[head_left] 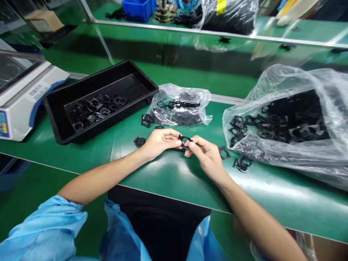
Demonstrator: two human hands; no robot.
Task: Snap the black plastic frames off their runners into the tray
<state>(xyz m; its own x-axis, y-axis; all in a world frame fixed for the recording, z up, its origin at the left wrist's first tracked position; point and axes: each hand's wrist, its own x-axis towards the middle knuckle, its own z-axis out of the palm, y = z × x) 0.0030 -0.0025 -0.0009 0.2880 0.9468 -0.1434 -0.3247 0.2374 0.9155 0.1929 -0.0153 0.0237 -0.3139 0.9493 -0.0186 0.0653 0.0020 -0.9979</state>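
Observation:
My left hand (160, 142) and my right hand (204, 154) meet above the green table (168, 177), both pinching one small black plastic ring part (185, 139) between their fingertips. A loose black part (139, 141) lies just left of my left hand. Two more loose parts (224, 152) (243, 164) lie right of my right hand. A small clear bag (179, 105) of black parts sits right behind my hands.
A black tray (67, 98) holding several black parts stands at the left. A white weighing scale (24, 94) sits at the far left. A large clear bag (288, 119) full of black parts fills the right. A blue bin (138, 9) stands on the far bench.

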